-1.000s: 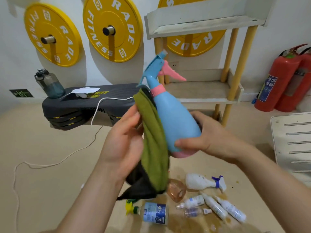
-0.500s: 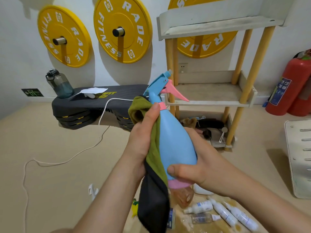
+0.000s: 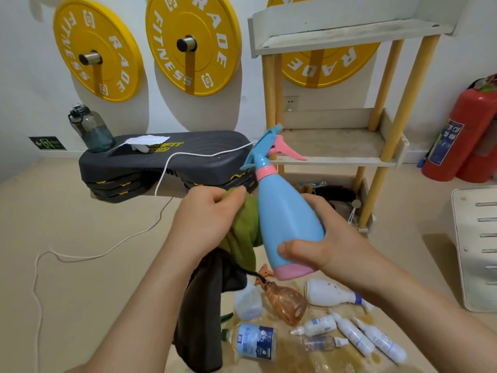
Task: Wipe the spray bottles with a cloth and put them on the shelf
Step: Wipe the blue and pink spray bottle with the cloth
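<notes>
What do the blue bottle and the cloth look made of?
Blue spray bottle: looks like opaque plastic, smooth with a soft sheen; pink moulded trigger, collar and base. Cloth: soft fabric, probably microfibre or terry; matte, olive on one part and dark grey on the other, draping in folds from the left hand. The right hand holds the bottle.

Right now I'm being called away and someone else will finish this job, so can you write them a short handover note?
Left hand: grips the green cloth, pressed against the side of the blue spray bottle.
Right hand: holds that bottle by its lower body, tilted, nozzle up.
Shelf: the middle board shows no bottles; the bottom tier holds other clutter.
On the floor below: an amber spray bottle, a white one, a labelled clear bottle and several small white bottles, lying in a wet patch.
Done: blue bottle being wiped.
Left: shelve it, then wipe and shelve the rest.
</notes>
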